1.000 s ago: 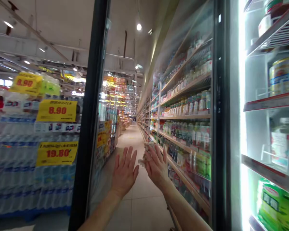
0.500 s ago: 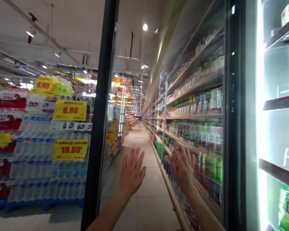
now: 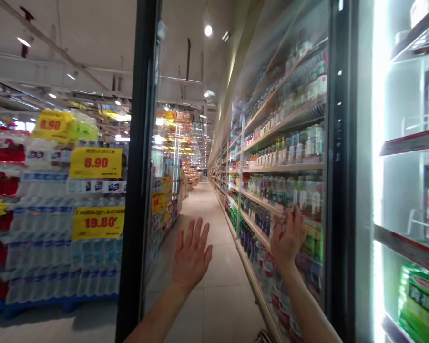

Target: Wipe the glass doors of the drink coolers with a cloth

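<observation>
And there I was, both arms stretched out in front of me at the glass door (image 3: 139, 166), its black edge rising just to the left of my arms! My left hand (image 3: 191, 259) was up, back towards me, fingers straight and slightly parted, thumb out to the side, free of any grip; whether the palm met the pane, I couldn't tell. Over to my right hand (image 3: 288, 238), and that one was busy: fingers bent around a crumpled cloth (image 3: 280, 219), pale and small, poking out at the fingertips on the upper left side of the hand, a little blurred there. That put the cloth higher than my left hand and well apart from it, in front of the long rows of bottles (image 3: 282, 155) that showed in the pane. Between my forearms ran the pale floor (image 3: 218, 271), stretching far down the aisle. Out on the left flank, what a stack: bottled water packs (image 3: 62, 252) in tiers above a blue pallet (image 3: 67, 305), red packs (image 3: 3, 181) beside them, and yellow price signs (image 3: 96, 162) in front reading 8.90 and 19.80. On the far right, bright white light poured down beside the fridge shelves (image 3: 411, 245), and there, low down, sat a green pack (image 3: 422, 300).
</observation>
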{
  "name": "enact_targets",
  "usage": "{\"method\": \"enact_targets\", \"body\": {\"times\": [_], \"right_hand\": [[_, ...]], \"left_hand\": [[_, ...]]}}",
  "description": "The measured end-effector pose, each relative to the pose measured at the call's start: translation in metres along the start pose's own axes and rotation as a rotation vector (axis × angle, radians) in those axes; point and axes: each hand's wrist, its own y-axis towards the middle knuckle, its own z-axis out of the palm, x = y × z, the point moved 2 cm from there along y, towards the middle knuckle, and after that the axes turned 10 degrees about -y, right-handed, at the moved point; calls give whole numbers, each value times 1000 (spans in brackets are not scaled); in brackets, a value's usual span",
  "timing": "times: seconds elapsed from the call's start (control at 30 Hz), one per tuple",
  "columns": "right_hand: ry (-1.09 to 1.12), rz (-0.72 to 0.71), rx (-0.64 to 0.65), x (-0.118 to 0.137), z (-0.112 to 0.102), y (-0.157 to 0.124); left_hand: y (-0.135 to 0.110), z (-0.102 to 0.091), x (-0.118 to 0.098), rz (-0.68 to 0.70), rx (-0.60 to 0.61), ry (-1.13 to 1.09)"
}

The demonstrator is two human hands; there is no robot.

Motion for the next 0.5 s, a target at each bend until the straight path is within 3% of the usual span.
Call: {"method": "enact_targets", "body": {"times": [0.07, 0.17, 0.2, 0.27, 0.4, 0.43, 0.5], "right_hand": [[29, -92, 22, 9, -2, -6], [111, -450, 136, 28, -3, -23], [113, -508, 150, 26, -2, -24], [65, -434, 102, 7, 0, -16], [-61, 24, -42, -41, 4, 6], [-61, 53, -50, -43, 4, 5], [-18, -80, 1, -31, 4, -3]], "left_hand": [[-1, 1, 0, -1, -9, -10], [-1, 1, 1, 0, -13, -4], [-1, 1, 1, -2, -12, -3], [-2, 1, 1, -3, -2, -11], [-2, 1, -1, -8, -10, -21], [-2, 1, -2, -6, -16, -21], [-3, 1, -2, -6, -24, -23]]}}
